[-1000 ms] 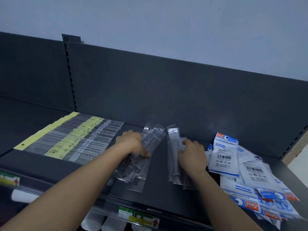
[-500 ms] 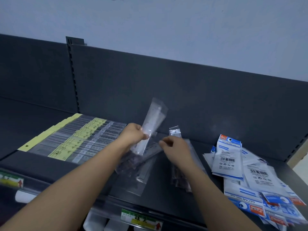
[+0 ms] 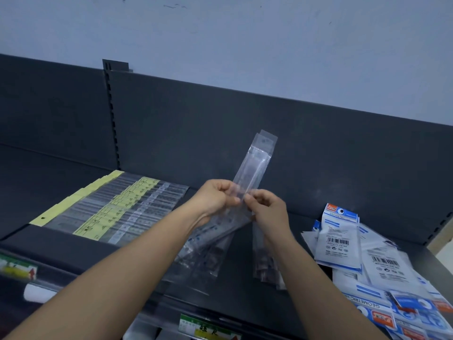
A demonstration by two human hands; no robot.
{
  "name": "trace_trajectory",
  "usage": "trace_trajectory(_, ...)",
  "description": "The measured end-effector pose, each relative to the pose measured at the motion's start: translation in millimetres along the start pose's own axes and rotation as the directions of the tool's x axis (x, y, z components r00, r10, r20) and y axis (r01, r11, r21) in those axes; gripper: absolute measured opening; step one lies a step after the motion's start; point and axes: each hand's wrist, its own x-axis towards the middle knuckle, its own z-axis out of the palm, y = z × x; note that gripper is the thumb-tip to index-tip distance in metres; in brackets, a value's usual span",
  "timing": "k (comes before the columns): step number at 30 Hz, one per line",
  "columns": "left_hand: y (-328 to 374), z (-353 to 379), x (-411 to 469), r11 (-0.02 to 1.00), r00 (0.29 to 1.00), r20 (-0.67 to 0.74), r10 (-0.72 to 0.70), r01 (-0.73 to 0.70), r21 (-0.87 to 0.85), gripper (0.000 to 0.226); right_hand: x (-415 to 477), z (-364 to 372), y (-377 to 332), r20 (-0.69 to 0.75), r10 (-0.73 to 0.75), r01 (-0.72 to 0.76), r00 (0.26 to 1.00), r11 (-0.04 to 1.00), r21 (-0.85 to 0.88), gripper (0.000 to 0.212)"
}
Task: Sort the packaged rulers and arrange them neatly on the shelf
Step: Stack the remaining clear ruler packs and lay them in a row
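Ruler pack (image 3: 255, 168) is being pinched upright by left hand (image 3: 215, 200) and right hand (image 3: 267, 212) above shelf (image 3: 61, 244), apparently for identification.

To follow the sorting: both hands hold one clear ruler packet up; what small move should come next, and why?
Probably carry the clear ruler packet left and lay it at the right end of the neat row. Left hand and right hand both pinch it above the loose pile; that row holds similar packets.
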Motion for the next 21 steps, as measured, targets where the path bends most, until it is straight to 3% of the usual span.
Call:
trace_trajectory(6,-2,9,4,0.993,0.997,-0.052,0.051,-0.045,0.111,0.029,-2,-12,-2,-0.010,-0.032,0.031,0.999,0.999,-0.024,0.018)
trace_trajectory(13,-3,18,-2,0.998,1.000,-0.021,-0.002,0.003,0.062,0.016,-6,-24,-3,-0.047,-0.025,0.027,0.999,0.999,0.035,0.007)
trace_trajectory(16,-4,24,-4,0.966,0.997,0.065,0.035,-0.051,0.253,0.009,-8,-26,-3,-0.027,-0.007,0.007,1.000,1.000,0.001,0.006)
trace_trajectory(18,-4,23,-1,0.878,0.992,0.116,0.056,-0.104,0.467,0.009,-3,-29,3,-0.079,0.033,-0.037,0.996,0.998,-0.059,0.009)
trace_trajectory(21,-1,5,5,0.529,0.997,0.063,0.041,-0.075,0.845,0.013,8,-41,13,-0.230,0.063,-0.117,0.971,0.966,-0.230,0.008)
